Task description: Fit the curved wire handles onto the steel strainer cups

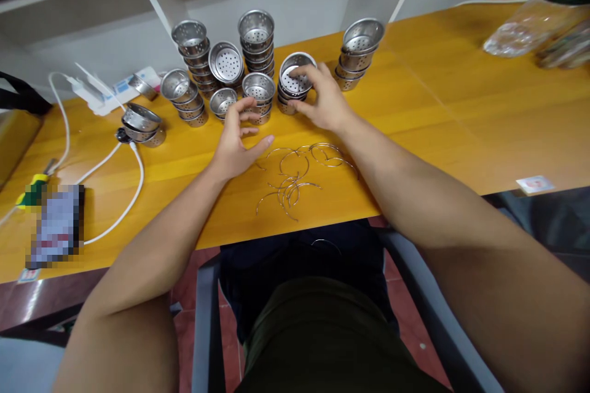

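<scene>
Trouble would most likely come from a sideways nudge: the stack of round, silvery, perforated metal cups [286,89] at upper centre stands close to its neighbours, so a stray finger could topple it. Nested cups might also cling, making you lift more than one. Thin, curved, shiny metal wires [289,189] lie loose between your forearms at mid-frame, and a low arm could sweep some over the near edge of the orange-yellow wooden surface [437,110].

That stack is right at your right hand [325,98], which is half spread, a finger over the top cup's mouth and the thumb in front; whether it grips, I cannot tell. Your left hand [236,146] looks empty, fingers loosely parted just before another silvery stack of cups [263,87]; contact there is unclear.
</scene>
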`<state>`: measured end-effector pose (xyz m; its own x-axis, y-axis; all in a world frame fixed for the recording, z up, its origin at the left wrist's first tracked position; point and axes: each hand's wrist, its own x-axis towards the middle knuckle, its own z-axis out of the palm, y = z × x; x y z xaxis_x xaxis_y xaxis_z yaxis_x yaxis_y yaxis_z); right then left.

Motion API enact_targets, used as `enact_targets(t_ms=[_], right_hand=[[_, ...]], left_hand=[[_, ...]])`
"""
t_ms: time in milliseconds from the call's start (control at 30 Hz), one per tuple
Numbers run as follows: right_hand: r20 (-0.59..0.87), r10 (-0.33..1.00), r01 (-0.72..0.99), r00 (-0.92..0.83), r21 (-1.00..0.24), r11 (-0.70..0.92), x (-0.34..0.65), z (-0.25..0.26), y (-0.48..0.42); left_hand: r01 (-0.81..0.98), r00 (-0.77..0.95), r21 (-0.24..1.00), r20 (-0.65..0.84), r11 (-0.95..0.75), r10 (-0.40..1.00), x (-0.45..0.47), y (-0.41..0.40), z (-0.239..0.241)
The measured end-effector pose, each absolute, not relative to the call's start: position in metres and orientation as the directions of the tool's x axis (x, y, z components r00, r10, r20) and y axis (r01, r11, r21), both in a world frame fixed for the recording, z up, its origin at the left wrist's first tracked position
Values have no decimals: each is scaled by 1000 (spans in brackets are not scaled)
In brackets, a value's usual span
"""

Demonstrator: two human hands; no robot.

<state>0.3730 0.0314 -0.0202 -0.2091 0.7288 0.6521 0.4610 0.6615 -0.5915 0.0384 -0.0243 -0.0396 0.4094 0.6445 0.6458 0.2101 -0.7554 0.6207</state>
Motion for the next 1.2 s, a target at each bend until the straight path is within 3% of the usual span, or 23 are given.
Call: enact_targets(t_ms=[267,567,767,1000,1200], right_hand=[[445,871,617,-207,-632,469,382,24,2],[332,909,536,-253,-734,417,382,35,2],[368,906,631,-207,-657,411,381,30,0],[424,886,671,-187,-603,431,380,44,-17],[635,768,678,-89,-526,514,379,46,-22]], left_hand=[[199,430,615,645,-763,632,39,-33,-29],[209,433,634,622,-744,652,40,-35,-28],[268,455,659,557,-703,695,38,-44,-16],[227,568,630,533,-742,627,38,-57,4],[293,636,556,495,-778,593,34,-59,18]])
